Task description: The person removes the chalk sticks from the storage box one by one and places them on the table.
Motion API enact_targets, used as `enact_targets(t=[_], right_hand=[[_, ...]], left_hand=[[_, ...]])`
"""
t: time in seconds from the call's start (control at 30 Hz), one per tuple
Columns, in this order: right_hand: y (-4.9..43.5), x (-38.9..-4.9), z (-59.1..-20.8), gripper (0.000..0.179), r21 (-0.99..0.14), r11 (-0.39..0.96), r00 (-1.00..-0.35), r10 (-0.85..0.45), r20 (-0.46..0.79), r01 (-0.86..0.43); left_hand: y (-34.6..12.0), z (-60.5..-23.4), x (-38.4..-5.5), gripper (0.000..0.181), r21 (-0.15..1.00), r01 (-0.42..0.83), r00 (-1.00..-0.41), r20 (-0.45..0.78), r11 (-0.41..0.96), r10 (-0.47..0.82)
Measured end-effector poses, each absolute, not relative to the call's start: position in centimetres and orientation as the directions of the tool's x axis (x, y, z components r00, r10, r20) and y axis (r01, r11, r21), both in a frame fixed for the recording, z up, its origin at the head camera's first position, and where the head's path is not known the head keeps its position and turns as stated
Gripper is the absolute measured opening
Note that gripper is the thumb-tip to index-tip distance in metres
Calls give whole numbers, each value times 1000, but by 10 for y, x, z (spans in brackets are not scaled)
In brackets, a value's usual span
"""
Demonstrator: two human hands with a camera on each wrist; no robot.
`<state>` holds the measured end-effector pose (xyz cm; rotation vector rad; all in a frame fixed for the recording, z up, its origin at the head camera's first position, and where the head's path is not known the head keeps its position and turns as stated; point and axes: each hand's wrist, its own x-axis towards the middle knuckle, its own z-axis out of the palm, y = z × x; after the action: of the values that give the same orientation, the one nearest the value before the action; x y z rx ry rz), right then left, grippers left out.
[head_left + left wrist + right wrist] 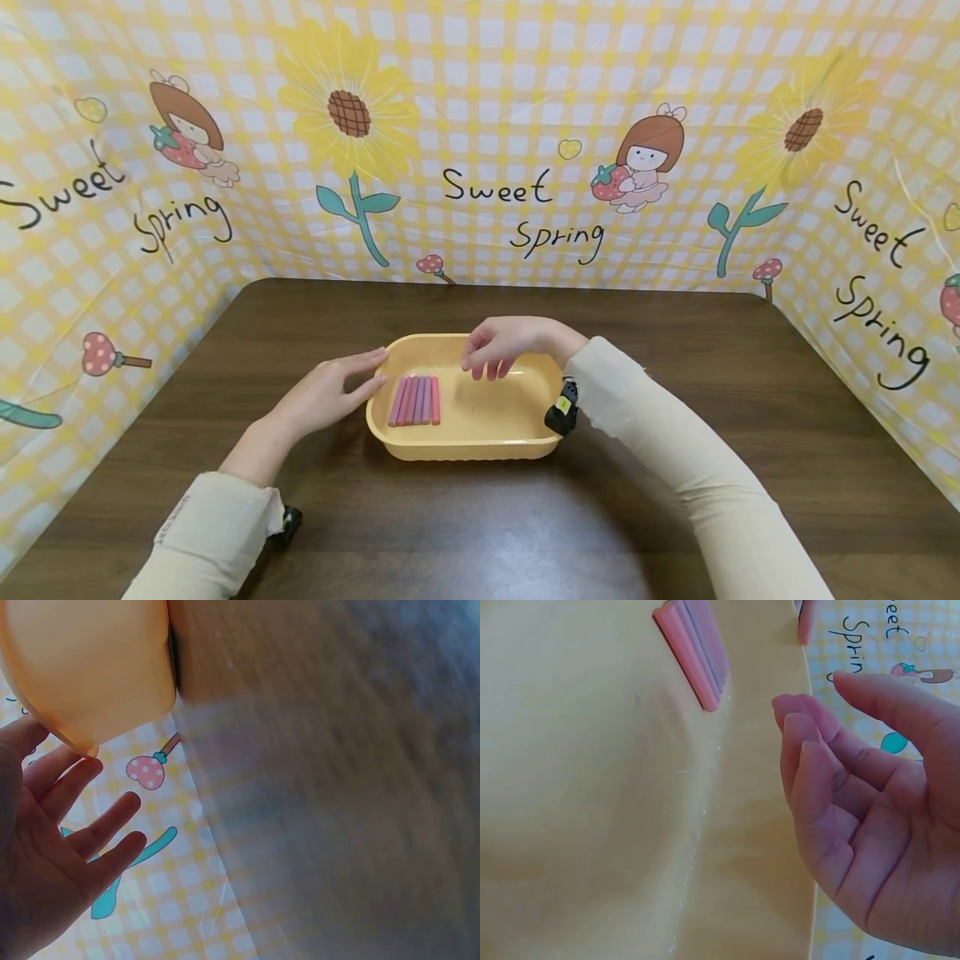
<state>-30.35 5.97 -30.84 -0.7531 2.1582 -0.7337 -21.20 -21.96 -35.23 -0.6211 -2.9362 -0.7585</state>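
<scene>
Several thin pink and purple sticks (415,401) lie side by side at the left end of a yellow tray (480,450). Their kind is not clear. My left hand (322,396) touches the tray's left rim with its fingertips. In the left wrist view, the other fingers of the left hand (71,832) spread loosely away from the rim. Over the back middle part of the tray is my right hand (506,343), its fingers loosely bent. Nothing shows between the fingers of the right hand (870,817) in the right wrist view, where the stick ends (694,656) appear nearby.
The tray stands on a dark brown wooden table (480,533). A yellow checked cloth (480,108) with flowers and lettering surrounds the table's back and sides. Each wrist bears a small black device, such as the right one (562,408).
</scene>
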Motion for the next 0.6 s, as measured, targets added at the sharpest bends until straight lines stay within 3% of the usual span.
enact_targets(t=[0.6], right_hand=[[31,-312,-333,20,-702,674,-489,-704,-515,-230]], left_hand=[[-219,-351,-211,49,451,390,-919,139,803,368]])
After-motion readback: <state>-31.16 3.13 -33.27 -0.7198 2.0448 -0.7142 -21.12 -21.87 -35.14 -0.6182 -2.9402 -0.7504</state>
